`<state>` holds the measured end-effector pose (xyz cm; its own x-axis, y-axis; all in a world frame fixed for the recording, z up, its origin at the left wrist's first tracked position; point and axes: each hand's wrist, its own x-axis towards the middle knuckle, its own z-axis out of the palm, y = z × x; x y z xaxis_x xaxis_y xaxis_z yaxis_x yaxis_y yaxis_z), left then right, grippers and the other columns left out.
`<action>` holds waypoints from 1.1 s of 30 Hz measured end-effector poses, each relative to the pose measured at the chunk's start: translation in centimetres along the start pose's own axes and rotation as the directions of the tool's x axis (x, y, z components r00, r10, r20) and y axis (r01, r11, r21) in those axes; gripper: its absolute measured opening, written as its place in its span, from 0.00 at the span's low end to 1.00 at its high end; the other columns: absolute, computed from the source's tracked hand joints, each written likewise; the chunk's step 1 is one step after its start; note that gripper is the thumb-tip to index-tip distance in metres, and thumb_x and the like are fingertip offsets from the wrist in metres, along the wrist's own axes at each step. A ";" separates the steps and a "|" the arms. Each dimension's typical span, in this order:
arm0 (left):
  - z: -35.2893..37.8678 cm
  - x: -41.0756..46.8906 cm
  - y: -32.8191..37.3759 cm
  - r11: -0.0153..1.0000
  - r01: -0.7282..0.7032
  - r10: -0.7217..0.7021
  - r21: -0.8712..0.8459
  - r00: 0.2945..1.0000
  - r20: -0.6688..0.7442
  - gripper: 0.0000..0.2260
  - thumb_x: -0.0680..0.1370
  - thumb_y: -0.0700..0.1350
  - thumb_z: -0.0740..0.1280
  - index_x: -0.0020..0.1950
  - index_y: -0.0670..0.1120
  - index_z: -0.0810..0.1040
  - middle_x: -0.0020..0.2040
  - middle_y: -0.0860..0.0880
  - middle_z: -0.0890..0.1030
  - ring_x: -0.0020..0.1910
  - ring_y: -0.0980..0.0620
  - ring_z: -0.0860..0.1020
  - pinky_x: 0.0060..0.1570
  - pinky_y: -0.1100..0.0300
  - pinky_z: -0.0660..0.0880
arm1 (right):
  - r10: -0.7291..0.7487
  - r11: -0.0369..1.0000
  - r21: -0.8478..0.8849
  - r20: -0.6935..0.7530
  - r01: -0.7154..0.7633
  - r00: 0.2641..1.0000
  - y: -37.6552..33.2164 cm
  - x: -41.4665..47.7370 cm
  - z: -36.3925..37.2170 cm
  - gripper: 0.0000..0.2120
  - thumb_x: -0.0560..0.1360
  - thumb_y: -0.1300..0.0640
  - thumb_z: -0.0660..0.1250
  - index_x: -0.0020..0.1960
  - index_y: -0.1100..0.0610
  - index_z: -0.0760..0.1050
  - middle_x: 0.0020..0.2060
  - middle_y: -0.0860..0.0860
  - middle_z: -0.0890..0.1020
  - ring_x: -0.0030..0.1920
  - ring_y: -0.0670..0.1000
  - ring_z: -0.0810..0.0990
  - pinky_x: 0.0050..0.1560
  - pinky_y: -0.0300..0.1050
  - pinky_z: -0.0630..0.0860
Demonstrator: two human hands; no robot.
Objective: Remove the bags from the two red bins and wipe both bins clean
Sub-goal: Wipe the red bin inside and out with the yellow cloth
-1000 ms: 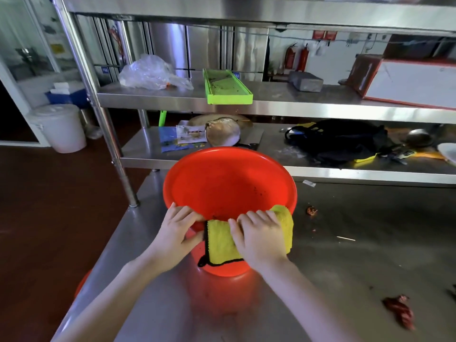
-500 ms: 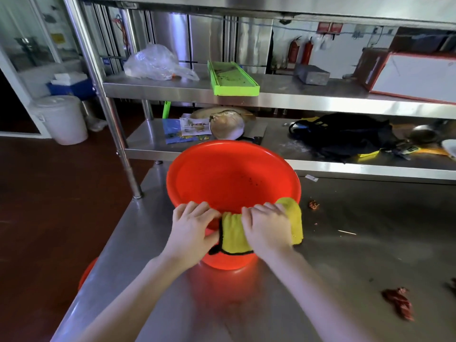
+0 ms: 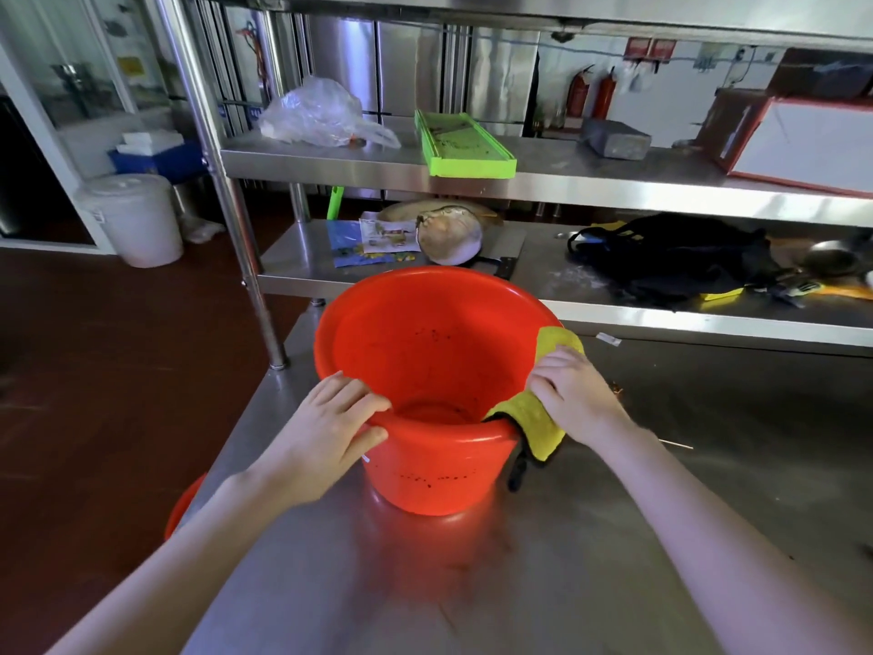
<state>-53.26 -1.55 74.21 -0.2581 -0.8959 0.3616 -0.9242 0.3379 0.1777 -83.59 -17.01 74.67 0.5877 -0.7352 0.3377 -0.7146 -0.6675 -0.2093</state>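
Observation:
A red bin [image 3: 425, 352] stands upright on the steel table [image 3: 519, 583], with dark specks on its inner wall and outer side. My left hand [image 3: 326, 430] grips the near-left rim, thumb outside and fingers curled over the edge. My right hand [image 3: 574, 394] presses a yellow cloth [image 3: 543, 420] with a black border over the right rim; part of the cloth hangs outside the bin. The curved edge of a second red bin [image 3: 182, 505] shows below the table's left edge, mostly hidden.
Steel shelves rise behind the table with a clear plastic bag [image 3: 316, 115], a green tray [image 3: 460, 144], a black bag [image 3: 671, 260] and a shell-like bowl [image 3: 449, 236]. A white bucket [image 3: 134, 219] stands on the floor at left. Small scraps [image 3: 616, 392] lie right of the bin.
My right hand has slid the cloth from the near rim round to the right rim. My left hand kept its hold on the rim. The view came closer to the bin.

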 end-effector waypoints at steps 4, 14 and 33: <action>1.4 -0.8 1.6 0.999 0.051 -0.052 -0.014 0.995 -0.080 0.15 0.78 0.59 0.58 0.55 0.52 0.77 0.47 0.57 0.73 0.51 0.54 0.70 0.64 0.56 0.62 | 0.118 0.993 0.021 -0.163 -0.116 0.980 -5.0 -1.7 0.7 0.19 0.75 0.56 0.53 0.26 0.56 0.66 0.24 0.50 0.69 0.33 0.55 0.68 0.56 0.53 0.72; 2.0 -0.2 4.3 0.986 0.108 -0.125 -0.123 0.982 -0.138 0.17 0.74 0.58 0.60 0.48 0.48 0.80 0.42 0.58 0.70 0.44 0.56 0.65 0.55 0.59 0.59 | -0.134 0.991 -0.051 -0.245 0.126 0.960 -7.4 -2.6 1.8 0.18 0.76 0.56 0.56 0.30 0.58 0.75 0.26 0.50 0.75 0.31 0.54 0.73 0.38 0.50 0.74; -1.0 0.6 0.7 0.998 0.066 -0.067 0.011 0.997 0.042 0.26 0.75 0.67 0.55 0.56 0.49 0.79 0.50 0.56 0.78 0.52 0.54 0.74 0.61 0.57 0.66 | -0.056 0.998 0.024 -0.300 0.066 0.952 -7.7 -2.6 2.2 0.19 0.77 0.55 0.55 0.33 0.58 0.78 0.29 0.49 0.77 0.33 0.54 0.74 0.45 0.50 0.72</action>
<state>-53.83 -1.59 75.45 -0.2074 -0.9278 0.3102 -0.9423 0.2746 0.1913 -78.76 -10.17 73.39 0.4859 -0.6274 0.6085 -0.6649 -0.7172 -0.2086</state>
